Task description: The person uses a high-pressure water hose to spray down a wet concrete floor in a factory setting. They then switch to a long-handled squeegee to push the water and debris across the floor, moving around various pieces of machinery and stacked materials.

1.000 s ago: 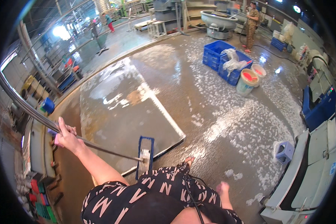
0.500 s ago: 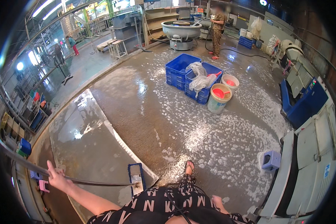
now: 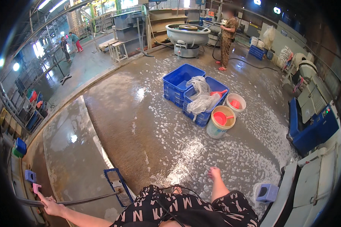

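Wet concrete floor [image 3: 140, 125]: left strip at 9 o'clock looks squeegeed smooth, foam remains toward 3 o'clock; left hand [image 3: 51, 206] closed around squeegee handle [image 3: 83, 199], blade [image 3: 119, 186] at 6 o'clock.

Wet concrete floor [image 3: 140, 125], white foam patches all around two blue crates [image 3: 193, 90]. Two buckets [image 3: 220, 122] just right of crates. Blue squeegee head [image 3: 119, 186] well below-left of crates; small blue stool [image 3: 267, 192] below-right.

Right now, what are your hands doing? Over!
Left hand has its grip shut on the long squeegee handle. Right hand not in view. Blue squeegee head on wet, soapy floor; bare foot beside it.
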A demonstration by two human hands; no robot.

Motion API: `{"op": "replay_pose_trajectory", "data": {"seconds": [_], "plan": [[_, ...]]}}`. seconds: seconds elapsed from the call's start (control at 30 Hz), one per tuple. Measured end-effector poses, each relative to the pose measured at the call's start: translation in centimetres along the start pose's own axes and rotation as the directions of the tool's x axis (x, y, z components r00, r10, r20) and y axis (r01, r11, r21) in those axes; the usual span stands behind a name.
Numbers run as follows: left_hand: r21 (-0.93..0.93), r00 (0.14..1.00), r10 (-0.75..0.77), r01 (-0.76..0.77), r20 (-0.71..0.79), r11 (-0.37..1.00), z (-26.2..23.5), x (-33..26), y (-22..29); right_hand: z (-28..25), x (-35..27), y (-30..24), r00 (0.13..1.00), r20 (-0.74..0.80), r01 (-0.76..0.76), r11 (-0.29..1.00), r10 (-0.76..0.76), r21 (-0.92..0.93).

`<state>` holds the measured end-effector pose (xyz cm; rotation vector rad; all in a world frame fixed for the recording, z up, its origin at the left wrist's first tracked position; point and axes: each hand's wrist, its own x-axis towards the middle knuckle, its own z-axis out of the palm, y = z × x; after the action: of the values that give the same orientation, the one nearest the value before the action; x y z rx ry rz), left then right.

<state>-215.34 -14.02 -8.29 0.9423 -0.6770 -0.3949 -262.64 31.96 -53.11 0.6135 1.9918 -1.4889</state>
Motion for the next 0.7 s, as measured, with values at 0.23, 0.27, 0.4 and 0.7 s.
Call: {"op": "replay_pose_trajectory", "data": {"seconds": [0.23, 0.27, 0.4, 0.7], "plan": [[0.102, 0.999, 0.038, -0.038, 0.004, 0.994, 10.6, -2.9, -5.5, 7.1, 5.0, -3.1, 0.998, 0.064, -0.025, 0.997, 0.030, -0.076], [0.128, 0.999, 0.044, -0.045, 0.012, 0.991, 13.1, -3.8, -6.8, 7.7, 6.2, -1.9, 0.996, 0.078, -0.024, 0.992, 0.034, -0.125], [0.311, 0.996, -0.078, 0.065, 0.031, 0.948, 20.0, -4.1, -13.1, 9.7, 6.4, 3.0, 0.970, 0.041, -0.206, 0.904, 0.238, -0.375], [0.306, 0.988, -0.154, 0.146, 0.003, 0.941, 31.2, -0.3, -19.9, 16.0, 9.8, -9.4, 0.954, -0.173, -0.250, 0.968, 0.245, -0.010]]}}
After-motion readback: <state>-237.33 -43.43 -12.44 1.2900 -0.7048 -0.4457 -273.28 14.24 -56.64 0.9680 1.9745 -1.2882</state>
